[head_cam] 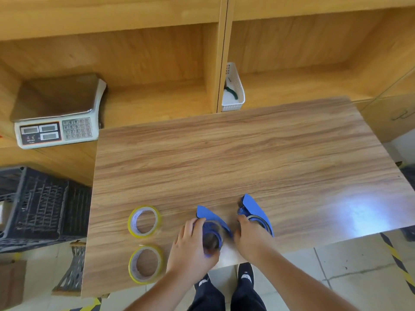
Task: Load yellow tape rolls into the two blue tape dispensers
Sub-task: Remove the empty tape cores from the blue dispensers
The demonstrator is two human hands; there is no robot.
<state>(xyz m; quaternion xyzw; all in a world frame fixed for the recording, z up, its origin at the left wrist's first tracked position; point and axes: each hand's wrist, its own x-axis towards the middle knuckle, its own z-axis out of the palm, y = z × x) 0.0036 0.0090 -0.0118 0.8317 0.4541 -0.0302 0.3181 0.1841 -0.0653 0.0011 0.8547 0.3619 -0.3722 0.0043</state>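
Two yellow tape rolls lie flat on the wooden table (pixel 247 153), one roll (pixel 144 220) farther from me and the other (pixel 146 263) near the front edge. To their right stand two blue tape dispensers. My left hand (pixel 190 245) is closed around the rear of the left dispenser (pixel 212 223). My right hand (pixel 250 237) grips the rear of the right dispenser (pixel 254 209). Both dispensers point their blue flaps away from me, and their handles are hidden under my hands.
A weighing scale (pixel 58 113) sits on the shelf at the left. A white plastic basket (pixel 233 88) stands in the shelf behind the table. A black crate (pixel 38 205) stands on the floor at the left. My feet (pixel 224 281) show below the table's front edge.
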